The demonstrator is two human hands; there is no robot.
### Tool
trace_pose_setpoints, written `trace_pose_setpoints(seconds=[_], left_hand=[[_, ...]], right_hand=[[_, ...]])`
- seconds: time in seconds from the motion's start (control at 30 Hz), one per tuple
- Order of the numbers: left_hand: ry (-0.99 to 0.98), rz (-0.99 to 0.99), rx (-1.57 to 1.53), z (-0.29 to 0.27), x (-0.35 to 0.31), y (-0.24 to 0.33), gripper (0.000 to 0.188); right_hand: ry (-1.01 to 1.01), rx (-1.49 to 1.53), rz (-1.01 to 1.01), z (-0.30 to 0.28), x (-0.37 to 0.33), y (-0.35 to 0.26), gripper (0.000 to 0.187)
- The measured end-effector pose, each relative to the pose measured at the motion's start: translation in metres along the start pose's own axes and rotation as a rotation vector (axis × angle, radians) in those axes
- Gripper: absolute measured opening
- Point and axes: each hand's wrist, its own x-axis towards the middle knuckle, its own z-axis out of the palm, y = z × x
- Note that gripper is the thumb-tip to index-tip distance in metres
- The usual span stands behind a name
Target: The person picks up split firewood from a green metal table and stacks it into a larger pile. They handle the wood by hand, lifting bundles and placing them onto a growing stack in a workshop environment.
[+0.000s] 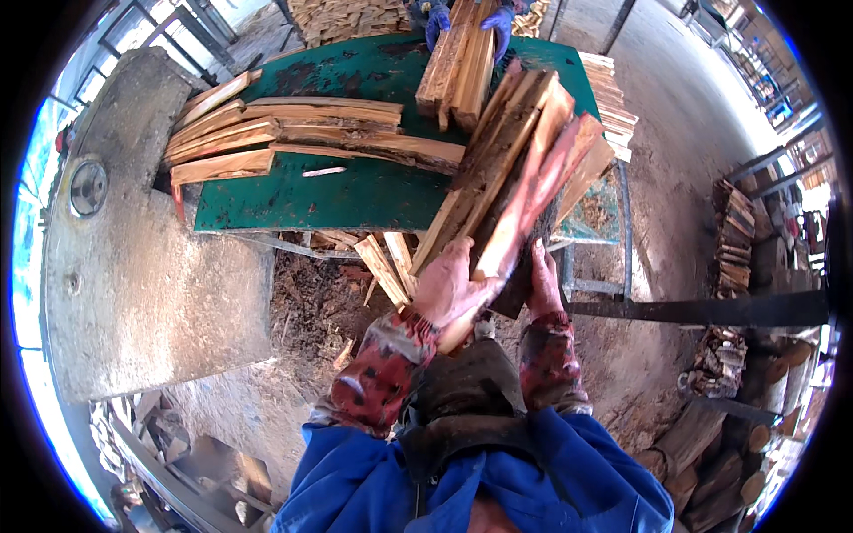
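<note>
Between my two hands is a bundle of split firewood (506, 169), several long pieces with dark bark and pale or reddish faces. It slants from my body up over the right part of the green table (293, 200). My left hand (451, 286) grips its near left side, thumb across the top. From the right, my right hand (544, 280) clasps the lower end, some of its fingers hidden by the wood. Across the table, a co-worker's blue-gloved hands (498, 28) hold more split pieces (455, 67), close to the far end of my bundle.
Split lengths (329, 133) lie along the table's left side. A grey metal slab with a round disc (88, 187) stands at the left. Stacked slats (609, 102) rest beyond the table's right edge. A dark bar (702, 309) runs at the right, near logs (680, 440).
</note>
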Motion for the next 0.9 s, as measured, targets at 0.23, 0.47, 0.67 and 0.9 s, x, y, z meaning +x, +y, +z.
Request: trace_pose_setpoints(seconds=[0.23, 0.47, 0.67, 0.9], left_hand=[[-0.036, -0.328, -0.037, 0.006, 0.073, -0.052, 0.102], [0.502, -0.823, -0.703, 0.035, 0.119, -0.132, 0.042], [0.996, -1.092, -1.115, 0.091, 0.149, -0.187, 0.045], [0.682, -0.99, -1.371, 0.016, 0.098, -0.087, 0.03]], right_hand=[[0.018, 0.041, -0.038, 0.007, -0.007, -0.004, 0.058], [-0.01, 0.025, -0.052, -0.002, 0.003, -0.011, 0.053], [-0.042, 0.018, 0.01, 0.003, 0.005, -0.003, 0.051], [-0.021, -0.013, -0.026, -0.002, 0.012, -0.013, 0.047]])
